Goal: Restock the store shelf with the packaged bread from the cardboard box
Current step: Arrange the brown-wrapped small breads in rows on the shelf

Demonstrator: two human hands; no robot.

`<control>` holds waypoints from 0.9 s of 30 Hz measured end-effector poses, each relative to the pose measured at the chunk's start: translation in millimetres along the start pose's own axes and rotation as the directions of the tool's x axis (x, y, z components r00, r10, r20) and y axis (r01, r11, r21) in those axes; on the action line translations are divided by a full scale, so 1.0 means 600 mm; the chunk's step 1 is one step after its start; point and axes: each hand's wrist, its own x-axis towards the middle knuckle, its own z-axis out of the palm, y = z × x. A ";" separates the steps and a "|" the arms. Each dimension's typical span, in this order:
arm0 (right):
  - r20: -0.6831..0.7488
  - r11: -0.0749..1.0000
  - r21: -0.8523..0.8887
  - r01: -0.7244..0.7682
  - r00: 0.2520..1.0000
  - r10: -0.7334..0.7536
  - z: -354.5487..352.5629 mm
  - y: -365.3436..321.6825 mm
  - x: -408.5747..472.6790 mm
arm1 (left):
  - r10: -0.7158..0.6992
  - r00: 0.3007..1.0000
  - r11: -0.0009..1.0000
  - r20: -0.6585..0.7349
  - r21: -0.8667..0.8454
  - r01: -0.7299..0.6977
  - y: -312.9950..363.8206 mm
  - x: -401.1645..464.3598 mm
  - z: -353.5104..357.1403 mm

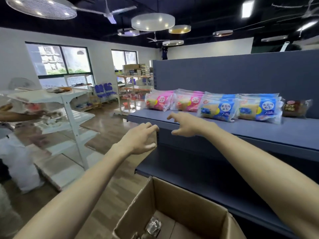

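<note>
On the blue shelf [189, 120] lie two stacks of pink bread packs [158, 102], two stacks of blue bread packs [219, 107] and one brown pack [296, 107] at the right end. My right hand [186, 125] hovers over the shelf's front edge, fingers loosely spread, holding nothing, short of the pink packs. My left hand [140, 139] is held out near the shelf's left corner, fingers loosely curled, empty. Below me the open cardboard box [172, 200] shows a clear-wrapped package [153, 225] at its bottom.
A lower blue shelf [198, 175] runs under the top one. A white shelving unit [69, 121] stands to the left, where another person's hand [6, 109] handles goods. Wooden floor lies between the units.
</note>
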 end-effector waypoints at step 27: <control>0.772 0.912 0.042 -0.408 0.593 0.230 0.640 0.095 -0.211 | -0.061 0.396 0.901 0.916 -0.120 0.417 0.119 -0.231 0.538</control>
